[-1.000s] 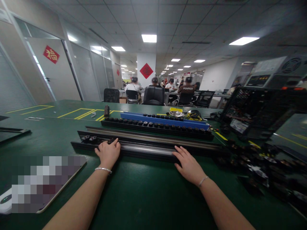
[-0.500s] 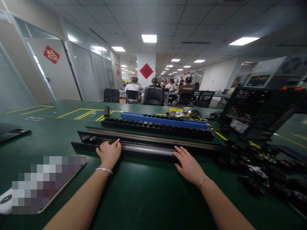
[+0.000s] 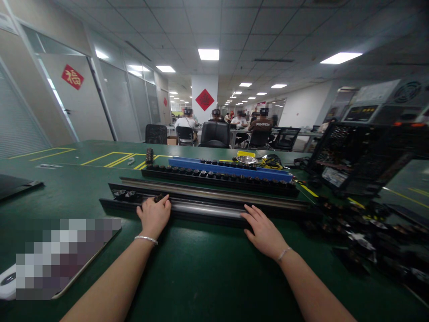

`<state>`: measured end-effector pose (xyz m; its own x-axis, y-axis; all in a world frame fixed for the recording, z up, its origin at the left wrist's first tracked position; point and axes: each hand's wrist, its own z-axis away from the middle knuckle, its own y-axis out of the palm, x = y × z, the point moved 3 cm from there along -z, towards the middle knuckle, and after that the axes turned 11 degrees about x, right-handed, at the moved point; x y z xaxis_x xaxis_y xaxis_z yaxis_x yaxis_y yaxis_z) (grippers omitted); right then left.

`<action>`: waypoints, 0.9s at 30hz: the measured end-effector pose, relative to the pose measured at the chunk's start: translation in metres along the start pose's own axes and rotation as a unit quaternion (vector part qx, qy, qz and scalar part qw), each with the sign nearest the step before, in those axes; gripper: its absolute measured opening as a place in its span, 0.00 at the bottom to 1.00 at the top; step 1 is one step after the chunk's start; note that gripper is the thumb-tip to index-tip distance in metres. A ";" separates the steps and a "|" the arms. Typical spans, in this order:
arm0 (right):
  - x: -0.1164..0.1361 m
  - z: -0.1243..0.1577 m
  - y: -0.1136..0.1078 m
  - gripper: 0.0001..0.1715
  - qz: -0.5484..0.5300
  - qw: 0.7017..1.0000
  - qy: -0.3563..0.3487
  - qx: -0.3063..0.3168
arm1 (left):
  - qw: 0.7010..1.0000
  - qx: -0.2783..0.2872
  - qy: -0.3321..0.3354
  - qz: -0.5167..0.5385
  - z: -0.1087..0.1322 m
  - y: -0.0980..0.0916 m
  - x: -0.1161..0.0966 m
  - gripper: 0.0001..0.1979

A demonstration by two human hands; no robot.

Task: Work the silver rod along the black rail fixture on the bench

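A long black channel (image 3: 208, 219) with a shiny metal strip inside lies crosswise in front of me. At its left part, my left hand (image 3: 154, 218) has its fingers closed around a small black part (image 3: 160, 197) in the channel; the fingers partly hide it. To the left of that hand, a few similar small black parts (image 3: 125, 193) sit in the channel. My right hand (image 3: 263, 230) is open, its stretched fingertips resting on the channel's near side farther right. Just behind runs a second long channel (image 3: 214, 191) with a metal strip.
Farther back are a blue rail (image 3: 228, 168) and a black rail lined with small black parts (image 3: 214, 176). A metal bowl (image 3: 246, 159) stands behind them. Loose black parts (image 3: 362, 232) and an open computer case (image 3: 348, 156) are at right. A pixelated flat object (image 3: 67, 259) lies at left.
My left hand has shifted slightly to the right along the channel, and more of the small black part shows above its fingers. My right hand stays in place.
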<state>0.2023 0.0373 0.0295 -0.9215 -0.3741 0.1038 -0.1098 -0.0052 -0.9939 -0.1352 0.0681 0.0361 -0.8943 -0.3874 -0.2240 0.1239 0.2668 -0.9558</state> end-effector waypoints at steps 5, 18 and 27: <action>0.000 0.000 0.000 0.27 -0.002 1.000 -0.001 -0.001 | 1.000 -0.001 -0.002 0.004 0.000 0.000 0.000 0.18; 0.000 0.000 -0.001 0.27 -0.011 1.000 0.003 0.007 | 0.999 -0.012 0.006 0.040 0.002 0.002 0.000 0.18; 0.000 0.001 -0.001 0.27 -0.004 1.000 0.002 0.002 | 0.999 0.026 0.003 0.047 -0.002 0.000 0.003 0.18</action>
<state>0.2023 0.0364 0.0301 -0.9223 -0.3699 0.1122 -0.1158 -0.0125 -0.9932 -0.1392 0.0686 0.0356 -0.8801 -0.3580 -0.3118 0.2286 0.2560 -0.9393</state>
